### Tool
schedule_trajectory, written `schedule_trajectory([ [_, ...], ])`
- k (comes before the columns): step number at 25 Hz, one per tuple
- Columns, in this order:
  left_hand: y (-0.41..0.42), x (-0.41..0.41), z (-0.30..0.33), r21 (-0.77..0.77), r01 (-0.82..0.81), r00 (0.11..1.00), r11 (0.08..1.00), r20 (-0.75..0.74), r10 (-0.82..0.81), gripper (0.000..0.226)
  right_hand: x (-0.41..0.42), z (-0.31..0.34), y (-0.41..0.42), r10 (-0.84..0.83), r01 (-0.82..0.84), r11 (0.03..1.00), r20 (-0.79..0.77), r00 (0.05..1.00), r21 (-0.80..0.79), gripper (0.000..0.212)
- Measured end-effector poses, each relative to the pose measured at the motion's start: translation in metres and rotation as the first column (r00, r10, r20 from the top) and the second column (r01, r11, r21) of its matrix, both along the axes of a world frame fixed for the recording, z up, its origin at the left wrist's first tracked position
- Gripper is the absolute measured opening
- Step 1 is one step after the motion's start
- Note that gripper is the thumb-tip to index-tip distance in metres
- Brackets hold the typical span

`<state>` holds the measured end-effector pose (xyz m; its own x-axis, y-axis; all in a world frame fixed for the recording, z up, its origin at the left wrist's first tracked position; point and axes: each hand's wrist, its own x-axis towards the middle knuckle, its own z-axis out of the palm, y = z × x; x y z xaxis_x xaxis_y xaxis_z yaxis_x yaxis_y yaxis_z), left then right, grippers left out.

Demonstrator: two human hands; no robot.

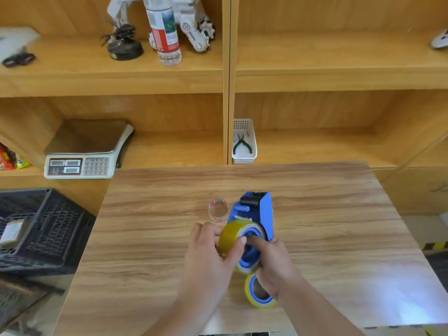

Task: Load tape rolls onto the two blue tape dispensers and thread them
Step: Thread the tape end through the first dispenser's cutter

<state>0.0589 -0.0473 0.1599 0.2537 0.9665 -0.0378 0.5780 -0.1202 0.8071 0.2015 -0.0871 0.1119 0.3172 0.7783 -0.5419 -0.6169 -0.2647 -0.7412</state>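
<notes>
From the head view, both hands meet at the lower centre of the frame over the wooden tabletop [150,229]. The left hand [208,248] grips the yellowish tape roll [231,236] by its outer face, thumb on its rim, the roll sitting on the hub of the blue tape dispenser [257,214]. The right hand [271,260] is closed around the dispenser's lower body. Just below it, a second roll with a blue core [258,292] lies on the tabletop, partly under the right hand. A small, nearly empty clear roll [217,210] stands left of the dispenser.
</notes>
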Motion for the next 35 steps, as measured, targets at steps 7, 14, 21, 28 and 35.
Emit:
schedule_trajectory([
  [7,-0.023,0.021,0.004,0.046,-0.042,0.996,0.998,0.085,0.038,0.04,0.015,0.009,-0.007,0.054,-0.046,0.997,-0.135,0.989,0.061,0.034],
  [14,0.022,0.01,0.038,0.105,0.413,0.909,0.905,0.007,-0.416,0.029,0.042,0.021,-0.021,0.318,-0.294,0.946,-0.22,0.922,0.134,0.029],
  [21,0.04,0.006,0.063,0.045,0.627,0.772,0.778,-0.172,-0.612,0.011,0.039,0.034,-0.03,0.454,-0.422,0.891,-0.272,0.849,0.167,0.029],
  [28,0.053,0.023,0.097,0.137,0.834,0.535,0.534,-0.437,-0.723,0.025,0.039,0.032,-0.025,0.656,-0.665,0.733,-0.408,0.635,0.146,0.026],
  [35,0.07,0.059,0.104,-0.024,0.856,0.47,0.516,-0.378,-0.798,0.013,0.043,0.037,-0.026,0.702,-0.701,0.68,-0.466,0.538,0.216,0.026],
])
